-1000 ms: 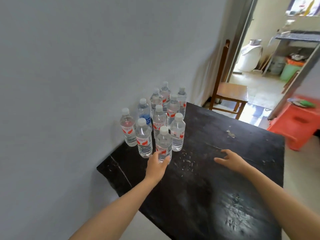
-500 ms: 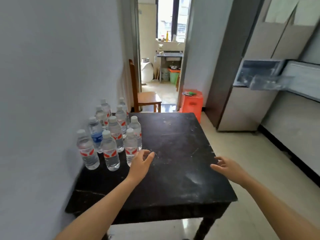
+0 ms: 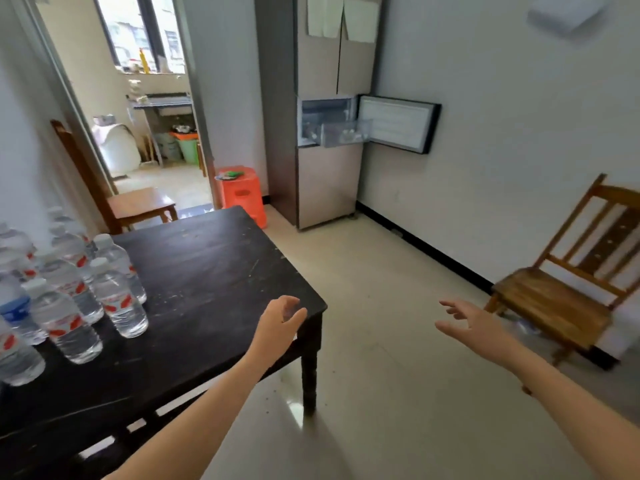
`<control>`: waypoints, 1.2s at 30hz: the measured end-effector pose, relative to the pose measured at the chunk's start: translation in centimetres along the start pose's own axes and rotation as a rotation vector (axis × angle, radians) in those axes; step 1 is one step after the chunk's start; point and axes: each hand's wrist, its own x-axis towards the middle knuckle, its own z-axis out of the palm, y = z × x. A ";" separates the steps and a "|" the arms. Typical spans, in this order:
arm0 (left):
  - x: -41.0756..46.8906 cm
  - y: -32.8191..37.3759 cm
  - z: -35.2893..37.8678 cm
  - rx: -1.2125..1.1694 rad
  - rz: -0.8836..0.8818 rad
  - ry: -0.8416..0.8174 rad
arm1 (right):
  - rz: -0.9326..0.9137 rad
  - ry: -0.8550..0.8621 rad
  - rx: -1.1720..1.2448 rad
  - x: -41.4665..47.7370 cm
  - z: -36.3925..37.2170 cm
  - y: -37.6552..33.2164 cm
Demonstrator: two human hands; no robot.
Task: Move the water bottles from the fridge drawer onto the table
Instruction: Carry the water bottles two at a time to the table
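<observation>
Left hand (image 3: 280,320) hangs over the near right corner of the black table (image 3: 207,271). Its fingers are loosely curved, about half open, and it holds nothing. I cannot tell if the palm touches the table edge. Right hand (image 3: 474,327) is out over the floor (image 3: 363,358), with fingers spread and relaxed, and it is also empty.

A group of water bottles (image 3: 69,292) stands upright on the left part of the table, close together. Most have red and white labels and one has a blue label. Across the room is the fridge (image 3: 325,188). Its small door (image 3: 398,124) is swung open to the right, and a clear drawer (image 3: 346,133) sticks out of the compartment. Something pale lies inside the drawer. It is probably more bottles, but it is too blurred to be sure.

I judge the step in hand is the walk to the fridge with two free hands. To do it well, the person should pass wide of the table corner so that the hip does not shake the standing bottles. At the drawer, it is better to take one bottle in each hand, around the body and not by the cap, because cold plastic may be wet and slippery. New bottles should go on the bare part of the table just beside the group and be set down straight, so that none falls over.
</observation>
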 end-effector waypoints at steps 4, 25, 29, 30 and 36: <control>-2.4 4.2 5.9 0.025 0.067 -0.032 | 0.071 0.027 0.050 -4.6 -3.9 5.9; -3.8 17.2 20.7 0.060 0.337 -0.030 | -0.038 0.181 -0.296 -10.1 -14.6 21.3; 0.3 18.8 23.2 -0.018 0.332 -0.006 | -0.027 0.193 -0.408 -6.9 -17.1 21.8; 1.6 19.5 24.1 -0.049 0.335 -0.002 | -0.029 0.202 -0.439 -5.7 -18.2 22.0; 8.8 23.1 28.8 -0.141 0.330 -0.041 | -0.010 0.245 -0.524 0.4 -23.1 23.8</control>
